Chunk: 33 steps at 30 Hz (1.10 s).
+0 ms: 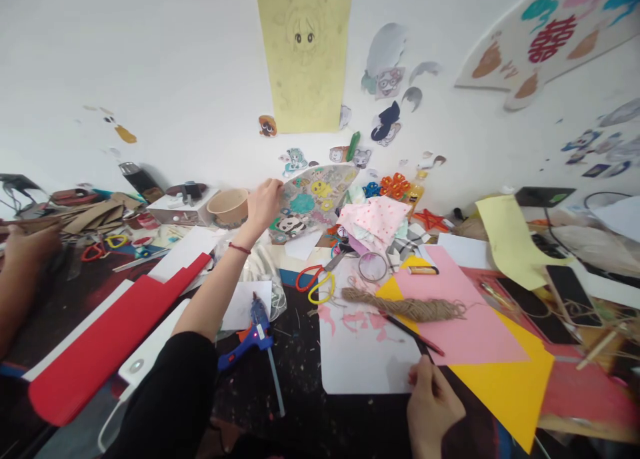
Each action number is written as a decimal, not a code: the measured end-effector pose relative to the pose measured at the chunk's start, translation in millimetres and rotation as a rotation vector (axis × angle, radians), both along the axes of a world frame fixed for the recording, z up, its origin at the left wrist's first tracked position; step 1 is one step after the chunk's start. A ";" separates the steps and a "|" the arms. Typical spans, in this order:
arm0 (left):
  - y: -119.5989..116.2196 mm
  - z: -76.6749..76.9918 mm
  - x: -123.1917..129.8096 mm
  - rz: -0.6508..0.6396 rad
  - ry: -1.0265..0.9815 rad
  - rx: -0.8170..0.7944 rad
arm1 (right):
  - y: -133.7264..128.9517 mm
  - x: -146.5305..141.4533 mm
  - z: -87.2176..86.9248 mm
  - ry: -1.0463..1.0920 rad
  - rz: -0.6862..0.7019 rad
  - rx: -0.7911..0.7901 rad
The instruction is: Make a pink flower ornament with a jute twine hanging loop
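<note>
My left hand [265, 206] is raised near the wall, its fingers closed on the upper left edge of a clear sheet with colourful stickers [313, 199], among them a panda. Low at the right, my right hand [433, 402] has thumb and finger pinched beside the lower right edge of a white paper [357, 359]; what sits between them is too small to tell. A bundle of twine [405, 306] and a dark red pen [415, 336] lie just above it. Scissors with red and yellow handles [320, 282] rest at the paper's top left.
A blue glue gun [257, 329] lies left of the white paper. Red card [115, 339] and a white device [145, 352] are further left. Pink [460, 299] and yellow sheets [515, 392] cover the right side. At the far left is another person's hand [33, 246].
</note>
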<state>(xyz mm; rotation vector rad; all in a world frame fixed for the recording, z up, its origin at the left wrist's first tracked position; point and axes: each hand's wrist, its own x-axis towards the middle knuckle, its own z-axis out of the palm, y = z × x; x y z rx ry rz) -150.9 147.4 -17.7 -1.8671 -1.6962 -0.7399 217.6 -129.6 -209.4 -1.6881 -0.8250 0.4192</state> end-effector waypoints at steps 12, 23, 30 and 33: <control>-50.6 63.9 -25.1 -0.226 -0.059 0.466 | 2.1 0.7 4.0 0.016 0.008 0.026; -164.2 35.4 3.5 -0.885 0.918 0.474 | 34.9 -46.2 96.5 0.294 0.823 0.166; -193.3 38.2 10.5 -0.835 1.095 0.813 | 56.1 -94.4 139.2 0.812 0.886 0.285; -200.8 33.7 3.1 -0.808 1.069 0.833 | 55.1 -104.1 145.9 0.902 0.865 0.296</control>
